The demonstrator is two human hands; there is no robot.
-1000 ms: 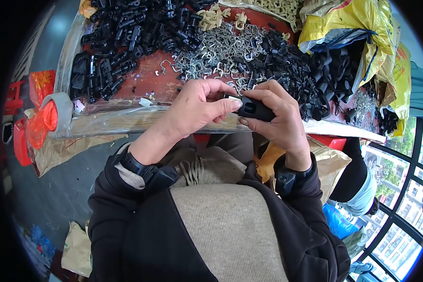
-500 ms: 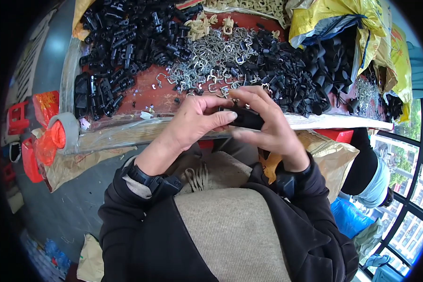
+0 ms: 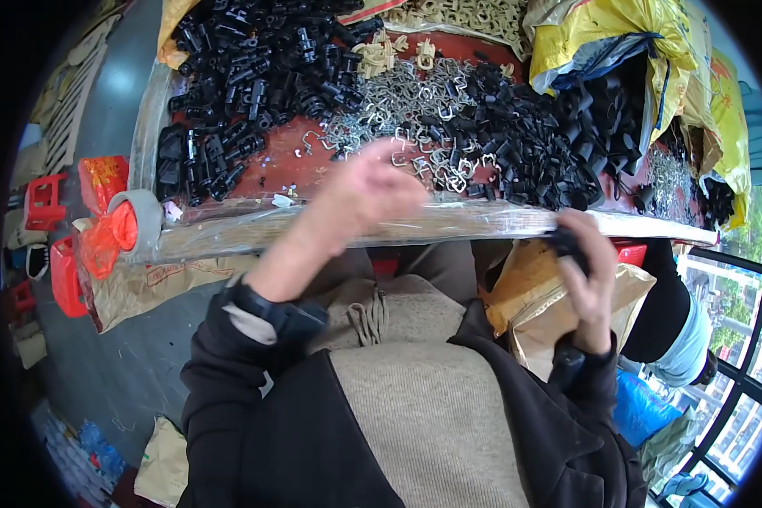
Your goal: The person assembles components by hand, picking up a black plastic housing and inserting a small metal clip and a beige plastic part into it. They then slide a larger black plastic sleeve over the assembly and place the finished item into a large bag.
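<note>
Both hands have parted since half a second ago, when they met over one small black part just at the near edge of the table. Only the head view shows this moment. Now the left hand (image 3: 372,190) has swung up and away over the wrapped table edge (image 3: 449,222), toward the heap of bent metal wire clips (image 3: 398,118); it is blurred by motion, its fingers look loosely curled, and whether they close on anything I cannot tell. The right hand (image 3: 588,288) has dropped back off the table edge, to the side of the open brown paper sack (image 3: 538,296), and its fingers are clamped round the black plastic part (image 3: 565,241), which shows as a dark lump at the fingertips. I judge the two-handed fitting on that part finished, with the left hand heading for the wire clips.

Beyond the table edge lie a pile of black plastic parts (image 3: 254,59) on the left, a second black heap (image 3: 533,144) right of the clips, and beige clips (image 3: 381,55) further back. A yellow bag (image 3: 618,34) sits at the far right corner. Left of the table edge stand a tape roll (image 3: 140,222) and red plastic stools (image 3: 51,203).
</note>
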